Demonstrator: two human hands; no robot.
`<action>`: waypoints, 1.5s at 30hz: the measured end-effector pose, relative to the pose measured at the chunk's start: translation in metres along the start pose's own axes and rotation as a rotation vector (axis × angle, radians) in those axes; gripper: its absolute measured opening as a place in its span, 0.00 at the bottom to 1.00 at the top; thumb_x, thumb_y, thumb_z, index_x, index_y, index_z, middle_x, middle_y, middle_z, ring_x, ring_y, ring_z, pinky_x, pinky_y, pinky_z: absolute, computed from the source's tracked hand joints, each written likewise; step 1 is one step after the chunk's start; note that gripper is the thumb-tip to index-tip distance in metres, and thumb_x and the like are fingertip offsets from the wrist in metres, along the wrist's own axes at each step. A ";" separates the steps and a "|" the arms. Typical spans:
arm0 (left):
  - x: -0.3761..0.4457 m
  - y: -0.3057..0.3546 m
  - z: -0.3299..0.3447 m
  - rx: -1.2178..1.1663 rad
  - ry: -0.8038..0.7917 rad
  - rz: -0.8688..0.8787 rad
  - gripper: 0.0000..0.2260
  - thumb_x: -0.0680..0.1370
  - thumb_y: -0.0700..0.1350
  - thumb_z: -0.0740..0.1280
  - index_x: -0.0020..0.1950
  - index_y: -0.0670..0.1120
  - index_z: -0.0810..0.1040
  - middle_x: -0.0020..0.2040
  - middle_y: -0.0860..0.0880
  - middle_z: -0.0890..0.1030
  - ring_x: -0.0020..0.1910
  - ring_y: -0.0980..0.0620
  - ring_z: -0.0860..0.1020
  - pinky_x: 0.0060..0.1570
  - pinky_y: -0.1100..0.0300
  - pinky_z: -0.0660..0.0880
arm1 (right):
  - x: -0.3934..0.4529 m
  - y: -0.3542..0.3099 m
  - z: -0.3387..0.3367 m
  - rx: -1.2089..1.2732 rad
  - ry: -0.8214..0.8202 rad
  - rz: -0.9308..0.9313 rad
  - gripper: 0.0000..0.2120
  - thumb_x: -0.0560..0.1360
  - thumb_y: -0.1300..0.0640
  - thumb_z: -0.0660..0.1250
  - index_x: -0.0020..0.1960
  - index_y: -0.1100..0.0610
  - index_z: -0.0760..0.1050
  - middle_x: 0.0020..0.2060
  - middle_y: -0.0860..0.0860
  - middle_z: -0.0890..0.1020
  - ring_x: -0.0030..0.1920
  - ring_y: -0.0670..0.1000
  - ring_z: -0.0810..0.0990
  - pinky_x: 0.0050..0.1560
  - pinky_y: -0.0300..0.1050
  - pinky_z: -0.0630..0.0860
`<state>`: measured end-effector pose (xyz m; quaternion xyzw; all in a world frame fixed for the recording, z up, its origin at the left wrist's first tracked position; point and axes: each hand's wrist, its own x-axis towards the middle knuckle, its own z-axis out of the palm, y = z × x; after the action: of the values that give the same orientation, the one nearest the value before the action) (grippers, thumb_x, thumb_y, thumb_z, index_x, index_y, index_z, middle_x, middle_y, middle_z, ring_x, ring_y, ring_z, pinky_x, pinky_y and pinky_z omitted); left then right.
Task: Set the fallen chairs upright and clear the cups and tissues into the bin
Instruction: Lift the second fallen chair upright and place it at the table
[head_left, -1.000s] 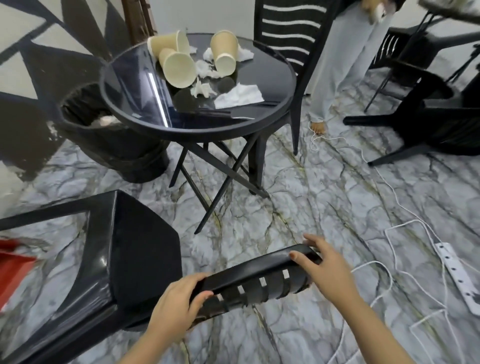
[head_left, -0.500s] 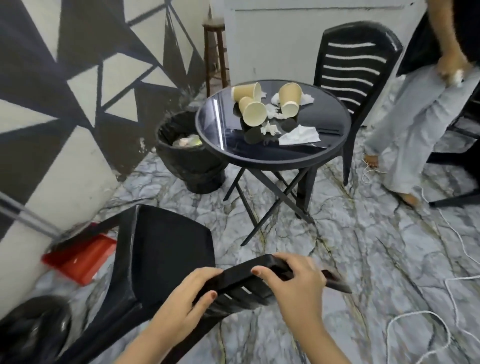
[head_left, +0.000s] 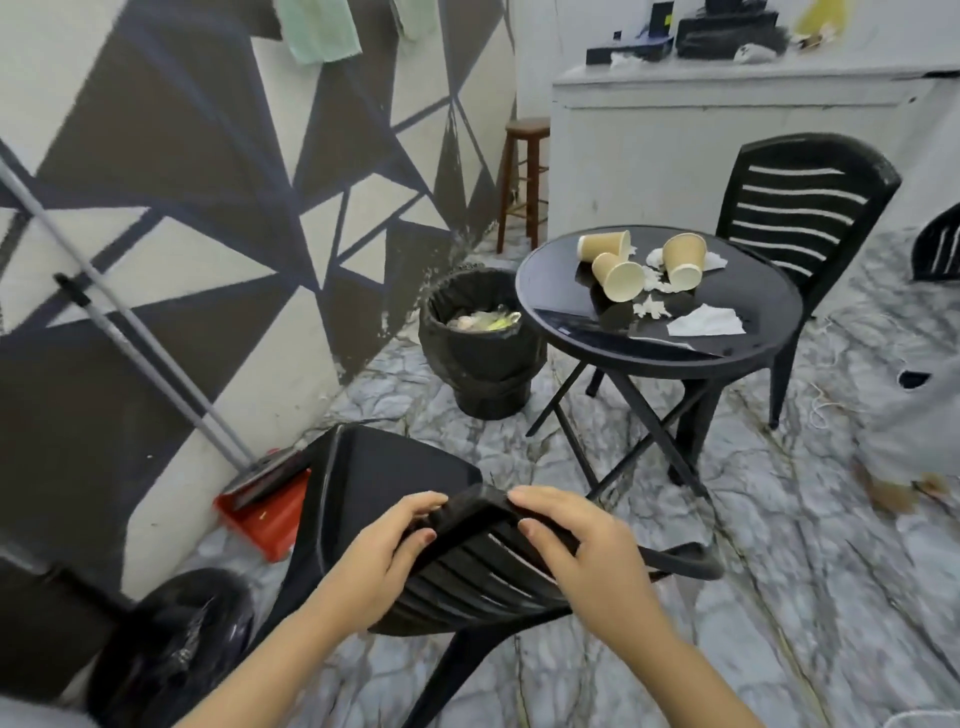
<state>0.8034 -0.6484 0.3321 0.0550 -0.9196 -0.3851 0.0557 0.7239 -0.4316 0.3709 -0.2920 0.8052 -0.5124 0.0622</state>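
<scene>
Cups (head_left: 616, 270) and tissues (head_left: 705, 321) lie on the table (head_left: 561, 291), bin (head_left: 480, 358) at its left.

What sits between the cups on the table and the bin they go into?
Nothing visible. The bin stands open on the floor right beside the table, on the wall side. The three cups lie near that edge. Both hands are busy gripping the chair.

I can't read any words, numbers or signs here. The paper cups (head_left: 617, 273) on the table (head_left: 566, 291), far past my right hand (head_left: 587, 558), are plain with no print. The bin (head_left: 480, 364) past my left hand (head_left: 376, 564) has no label I can see. The dark boxes (head_left: 727, 31) on the high shelf, way beyond both hands, are too small and blurry to read.
</scene>
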 end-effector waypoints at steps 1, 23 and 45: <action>-0.008 -0.005 -0.011 -0.011 0.020 -0.002 0.19 0.77 0.48 0.57 0.59 0.73 0.64 0.59 0.69 0.72 0.59 0.65 0.73 0.58 0.72 0.68 | -0.004 -0.003 0.003 -0.021 -0.043 -0.054 0.15 0.74 0.61 0.66 0.57 0.46 0.78 0.53 0.29 0.76 0.58 0.29 0.71 0.58 0.22 0.64; -0.128 -0.086 -0.187 -0.058 0.459 -0.023 0.21 0.61 0.68 0.69 0.51 0.65 0.75 0.57 0.57 0.70 0.58 0.68 0.68 0.56 0.75 0.63 | -0.006 -0.106 0.143 -0.047 -0.274 -0.189 0.15 0.73 0.53 0.68 0.60 0.44 0.76 0.51 0.29 0.75 0.58 0.30 0.71 0.57 0.25 0.67; -0.161 -0.150 -0.235 -0.113 0.648 -0.132 0.14 0.59 0.58 0.70 0.43 0.63 0.77 0.50 0.48 0.74 0.50 0.66 0.72 0.51 0.78 0.65 | 0.054 -0.027 0.155 0.069 -0.339 -0.057 0.28 0.55 0.23 0.64 0.48 0.35 0.79 0.58 0.38 0.77 0.62 0.36 0.70 0.62 0.43 0.66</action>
<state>1.0054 -0.8947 0.3790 0.2309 -0.8258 -0.4007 0.3228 0.7527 -0.5905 0.3329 -0.3945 0.7565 -0.4849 0.1924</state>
